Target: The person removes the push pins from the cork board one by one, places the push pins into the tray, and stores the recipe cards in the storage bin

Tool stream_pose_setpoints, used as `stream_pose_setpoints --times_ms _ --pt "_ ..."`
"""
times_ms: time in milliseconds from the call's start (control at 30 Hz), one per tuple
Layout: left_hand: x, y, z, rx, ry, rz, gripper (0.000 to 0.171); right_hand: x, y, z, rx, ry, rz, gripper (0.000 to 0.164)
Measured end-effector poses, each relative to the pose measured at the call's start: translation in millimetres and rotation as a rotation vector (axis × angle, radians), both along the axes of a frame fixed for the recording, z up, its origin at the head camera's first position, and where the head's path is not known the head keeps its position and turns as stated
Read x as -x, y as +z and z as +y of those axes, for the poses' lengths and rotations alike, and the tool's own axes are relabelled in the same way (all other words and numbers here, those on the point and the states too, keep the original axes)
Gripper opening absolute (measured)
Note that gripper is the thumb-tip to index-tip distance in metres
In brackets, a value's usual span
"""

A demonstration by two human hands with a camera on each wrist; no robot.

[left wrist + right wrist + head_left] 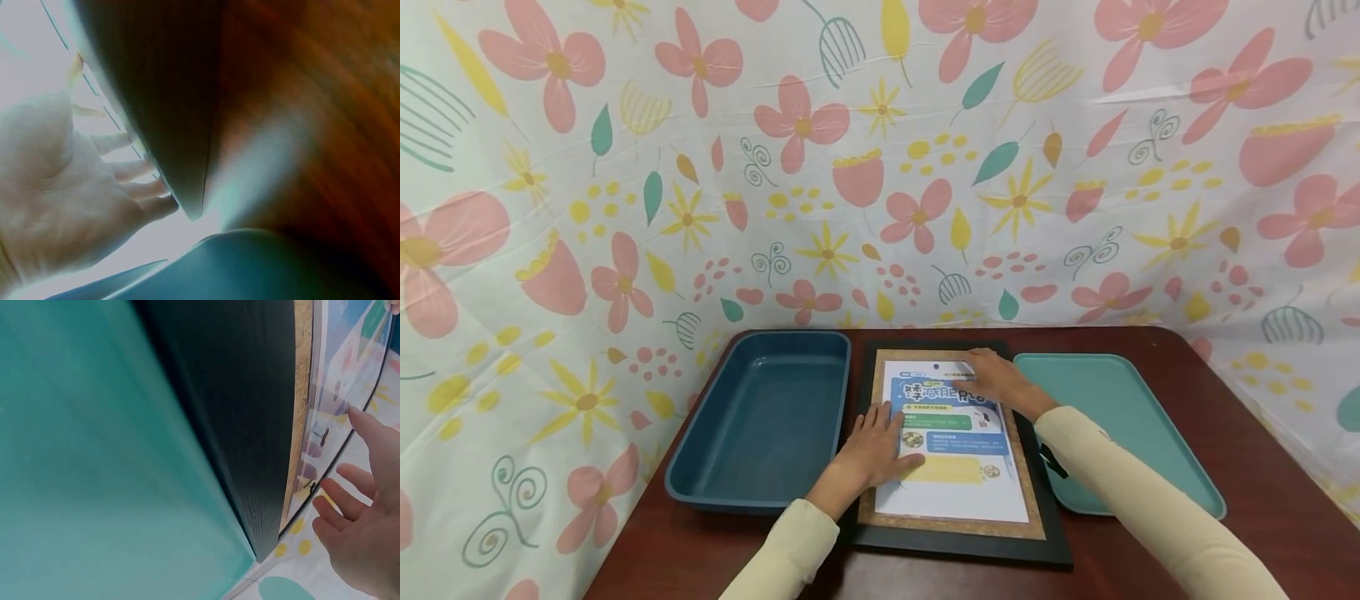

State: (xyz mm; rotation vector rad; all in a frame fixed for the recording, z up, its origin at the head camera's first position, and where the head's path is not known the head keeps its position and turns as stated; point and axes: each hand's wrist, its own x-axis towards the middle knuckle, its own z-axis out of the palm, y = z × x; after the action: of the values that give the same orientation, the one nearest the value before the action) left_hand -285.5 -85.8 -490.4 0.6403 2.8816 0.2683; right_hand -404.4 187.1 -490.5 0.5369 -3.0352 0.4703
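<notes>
Under the fingers [872, 418] of the left hand [871, 452] and right hand [997, 381], on a brown cork-like panel [955, 527] within a black rectangular frame [962, 548], a printed white rectangular sheet [955, 502]. Left of them, a deep blue rectangular tray [769, 417]; right, a teal rectangular tray [1131, 417]; beneath all, the reddish-brown desk [700, 546]. Beyond, white flowered cloth [880, 100].

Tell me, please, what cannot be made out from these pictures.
- Head view: the upper right corner of the poster, covered by the right hand.
- Head view: the part of the poster beneath the left hand.
- Head view: the poster's finest print, too small to read.
- Left wrist view: detail of the wooden tabletop, blurred.
- Right wrist view: the rest of the teal tray, cut off by the left edge.
</notes>
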Motion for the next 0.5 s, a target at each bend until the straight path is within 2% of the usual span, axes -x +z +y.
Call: stream_pose_setpoints --times_ms 500 --pt "0.6 -0.6 1 0.026 0.005 0.013 0.09 13.1 -3.1 -4 0.048 0.002 -0.034 0.063"
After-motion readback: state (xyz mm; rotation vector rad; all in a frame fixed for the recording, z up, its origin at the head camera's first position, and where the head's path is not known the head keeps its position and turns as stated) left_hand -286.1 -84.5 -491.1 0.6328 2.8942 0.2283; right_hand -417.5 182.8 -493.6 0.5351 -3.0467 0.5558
